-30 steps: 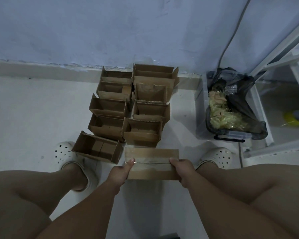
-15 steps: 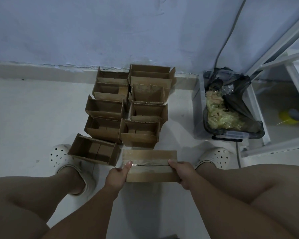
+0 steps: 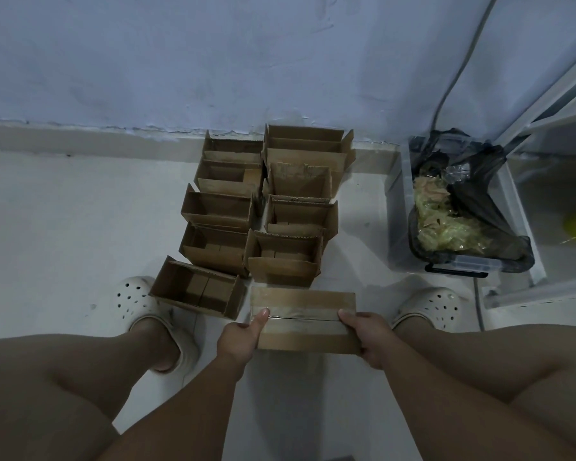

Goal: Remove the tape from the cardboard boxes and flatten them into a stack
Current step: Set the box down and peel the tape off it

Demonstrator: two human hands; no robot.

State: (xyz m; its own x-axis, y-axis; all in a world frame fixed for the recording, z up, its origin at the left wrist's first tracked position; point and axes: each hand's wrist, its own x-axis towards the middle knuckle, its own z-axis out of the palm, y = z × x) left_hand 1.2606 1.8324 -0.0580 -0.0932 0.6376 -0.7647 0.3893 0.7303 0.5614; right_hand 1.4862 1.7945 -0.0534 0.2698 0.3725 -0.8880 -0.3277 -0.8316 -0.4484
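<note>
Pale blue painted wall (image 3: pixel 147 61) fills the top of the view, meeting a white floor (image 3: pixel 64 227) below. Against the wall, a cluster of open brown cardboard boxes (image 3: pixel 220 207) stands in two rows, flaps up, one further box tipped at an angle just beside the left foot. To the right sits a clear plastic bin (image 3: pixel 399 201) lined with a black bag (image 3: pixel 479 168) holding crumpled yellowish scraps. Nearest the person, between two white perforated clogs (image 3: pixel 137 301), a closed brown cardboard box (image 3: pixel 300 341) is held just in front of the open ones. The left hand (image 3: pixel 240 337) grips its left end, thumb lying on top; the right hand (image 3: pixel 368 337) grips its right end, fingers curled round the edge. A strip of clear glossy tape (image 3: pixel 300 309) runs along the box's top seam between the two thumbs
</note>
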